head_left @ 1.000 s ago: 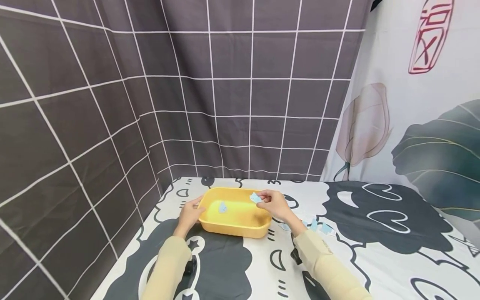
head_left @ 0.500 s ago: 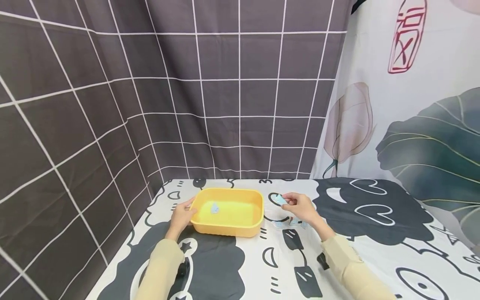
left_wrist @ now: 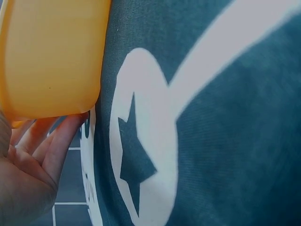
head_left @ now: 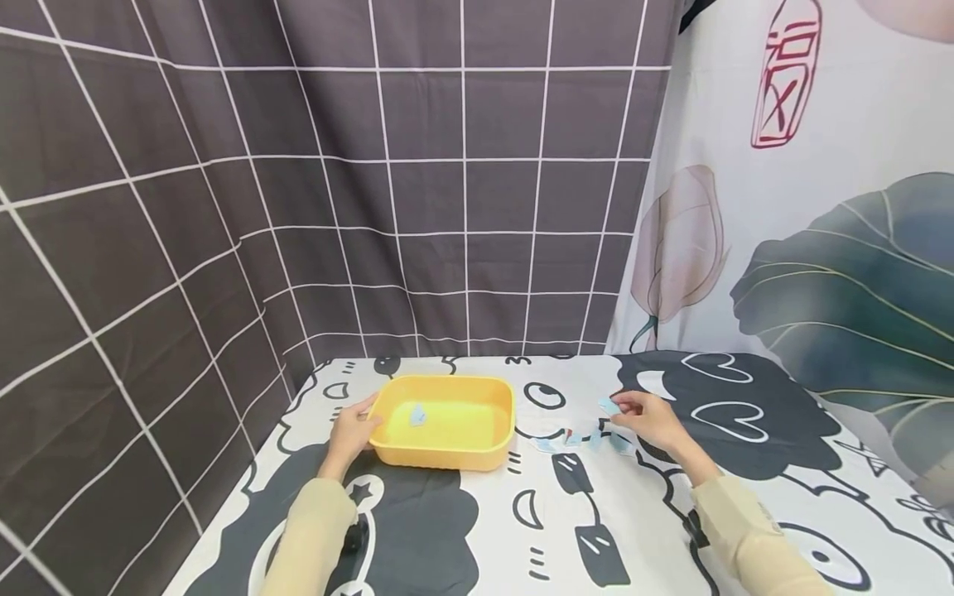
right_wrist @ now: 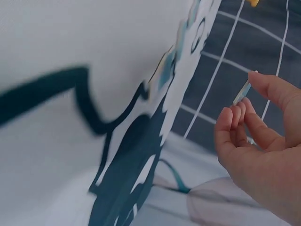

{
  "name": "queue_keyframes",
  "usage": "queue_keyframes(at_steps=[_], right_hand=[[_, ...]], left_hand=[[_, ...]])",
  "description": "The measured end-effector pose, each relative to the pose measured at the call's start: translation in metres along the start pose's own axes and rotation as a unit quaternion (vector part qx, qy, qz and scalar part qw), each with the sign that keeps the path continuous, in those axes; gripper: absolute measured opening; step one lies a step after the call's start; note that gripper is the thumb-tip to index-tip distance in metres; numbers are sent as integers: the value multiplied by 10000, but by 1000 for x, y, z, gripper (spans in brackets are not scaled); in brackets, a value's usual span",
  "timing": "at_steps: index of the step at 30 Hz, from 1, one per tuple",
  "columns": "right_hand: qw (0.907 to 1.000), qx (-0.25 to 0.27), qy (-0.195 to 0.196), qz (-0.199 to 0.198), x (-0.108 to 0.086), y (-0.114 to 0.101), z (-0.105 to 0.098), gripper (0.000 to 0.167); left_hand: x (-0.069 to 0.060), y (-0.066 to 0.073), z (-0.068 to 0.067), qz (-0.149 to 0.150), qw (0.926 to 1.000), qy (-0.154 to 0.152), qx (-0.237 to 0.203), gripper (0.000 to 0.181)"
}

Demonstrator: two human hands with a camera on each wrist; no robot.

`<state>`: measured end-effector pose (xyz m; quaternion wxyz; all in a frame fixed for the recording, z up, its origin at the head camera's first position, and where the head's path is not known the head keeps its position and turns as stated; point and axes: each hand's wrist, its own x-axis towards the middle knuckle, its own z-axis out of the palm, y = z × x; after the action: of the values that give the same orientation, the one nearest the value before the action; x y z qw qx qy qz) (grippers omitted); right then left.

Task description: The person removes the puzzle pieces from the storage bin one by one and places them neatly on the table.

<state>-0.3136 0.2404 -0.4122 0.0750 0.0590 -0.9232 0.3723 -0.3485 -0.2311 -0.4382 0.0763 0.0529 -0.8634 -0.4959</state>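
My left hand (head_left: 349, 430) grips the left end of a yellow plastic basin (head_left: 440, 458), its fingers (left_wrist: 59, 141) under the corner in the left wrist view. One light blue puzzle piece (head_left: 417, 415) lies inside the basin, left of its middle. To the right, my right hand (head_left: 657, 424) pinches another light blue puzzle piece (head_left: 609, 406) between thumb and fingertips. The right wrist view shows that thin piece (right_wrist: 242, 92) edge-on, held off the cloth. Several loose puzzle pieces (head_left: 574, 439) lie on the cloth between the basin and my right hand.
A white cloth (head_left: 537, 497) with black cartoon prints covers the table. Behind it hangs a dark curtain (head_left: 447, 199) with white grid lines, which also runs along the left. A pale floral curtain (head_left: 693, 248) hangs at the right.
My right hand has carried the puzzle piece rightward, from over the basin to beyond the loose pieces. My left hand still holds the basin's left end. The head view has turned slightly right.
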Motion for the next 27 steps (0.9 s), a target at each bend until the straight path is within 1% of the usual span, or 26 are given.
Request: queue_keyframes(at_steps=[3,9,13,15,21,24,27], right_hand=[[9998,-108,-26,155,-2,11,-5,39],[9974,-329,-138,621,-6,36,-10,41],[9957,-408,-248,793,-7,47,-12,41],[9947,-429,-283,894,-9,50,-13,41],[9931,-440,-354,1029,-11,54,-17,40],[9935,-437,-367,987,-10,53,-19,41],[9945,-336,-332,939,-9,45,-20,43]], left_hand=[[0,0,-1,-23,10000,-32,-3,54],[0,-3,-1,-43,9999,-86,-72,54],[-2,-2,-1,-52,9999,-74,-102,54],[-2,-2,-1,-60,9999,-94,-126,54],[0,-2,-1,-76,9998,-111,-152,54],[2,-3,-1,-66,9998,-109,-131,55],[3,-3,-1,-47,9999,-110,-124,55]])
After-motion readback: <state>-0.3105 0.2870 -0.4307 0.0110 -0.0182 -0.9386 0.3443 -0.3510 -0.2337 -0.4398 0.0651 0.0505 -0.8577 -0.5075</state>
